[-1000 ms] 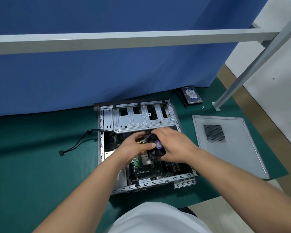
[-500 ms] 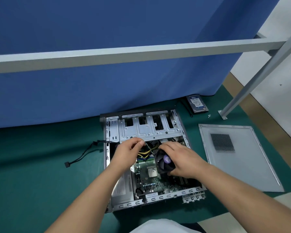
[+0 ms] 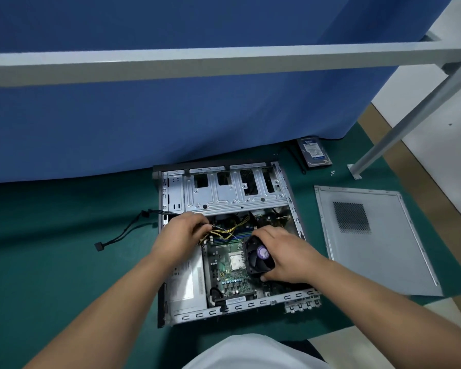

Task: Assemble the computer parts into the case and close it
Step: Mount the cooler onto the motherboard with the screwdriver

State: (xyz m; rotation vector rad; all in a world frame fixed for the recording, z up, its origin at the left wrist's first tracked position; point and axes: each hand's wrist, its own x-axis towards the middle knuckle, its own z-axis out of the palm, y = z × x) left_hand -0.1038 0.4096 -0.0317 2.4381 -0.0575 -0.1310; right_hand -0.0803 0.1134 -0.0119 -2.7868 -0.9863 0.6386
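Observation:
An open grey computer case [image 3: 224, 198] lies flat on the green mat, its green motherboard [image 3: 224, 275] exposed with a bare silver processor [image 3: 236, 262] in the middle. My right hand [image 3: 288, 254] grips a black cooler fan [image 3: 258, 258] with a purple hub, tilted just right of the processor. My left hand [image 3: 183, 231] holds a bundle of yellow and black cables [image 3: 229, 231] aside at the case's left. The power supply [image 3: 186, 283] sits at the near left inside the case.
The grey side panel [image 3: 370, 241] lies flat to the right of the case. A hard drive [image 3: 314, 151] and small screws [image 3: 332, 172] lie at the back right. A black cable [image 3: 123, 235] trails left on the mat. A white frame bar [image 3: 224, 62] crosses overhead.
My hands have parted: the right one has carried the fan to the right, uncovering the processor, and the left one has drawn the cables leftward. The camera has tilted downward.

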